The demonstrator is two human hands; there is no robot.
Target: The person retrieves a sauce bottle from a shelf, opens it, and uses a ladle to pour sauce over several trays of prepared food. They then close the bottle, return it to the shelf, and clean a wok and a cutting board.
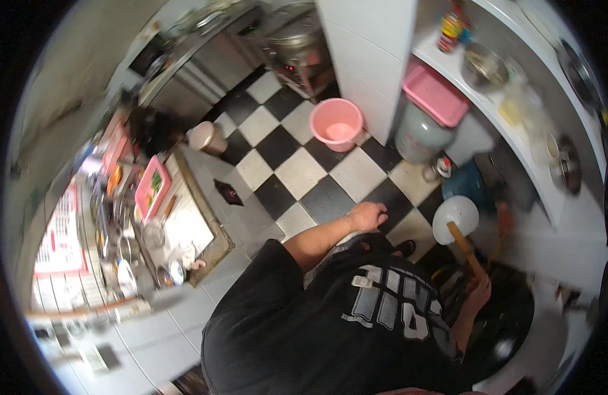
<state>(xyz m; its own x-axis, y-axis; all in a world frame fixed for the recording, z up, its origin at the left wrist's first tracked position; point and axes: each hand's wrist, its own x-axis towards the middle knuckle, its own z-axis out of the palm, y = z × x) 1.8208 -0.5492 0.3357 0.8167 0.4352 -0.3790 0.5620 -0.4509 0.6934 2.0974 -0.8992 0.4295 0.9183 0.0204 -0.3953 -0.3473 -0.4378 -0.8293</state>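
In my right hand point(478, 288), low on the right, the fingers are closed around a wooden handle point(467, 249). Its far end reaches a round white bowl-shaped piece point(454, 216); I cannot tell whether the two are joined. Below that hand spreads a large dark round surface, like a wok point(505, 329), partly covered by my arm. My left hand point(368, 216) hangs over the checkered floor in front of my black shirt. Its fingers are loosely curled, with no object visible in them.
A pink bucket point(337, 124) stands on the floor ahead. Beneath the right-hand shelf point(514, 131) are a grey gas cylinder point(417, 137) and a pink basin point(435, 94). On the left, a counter point(191, 227) bears a pink tray point(150, 189) of greens and several dishes.
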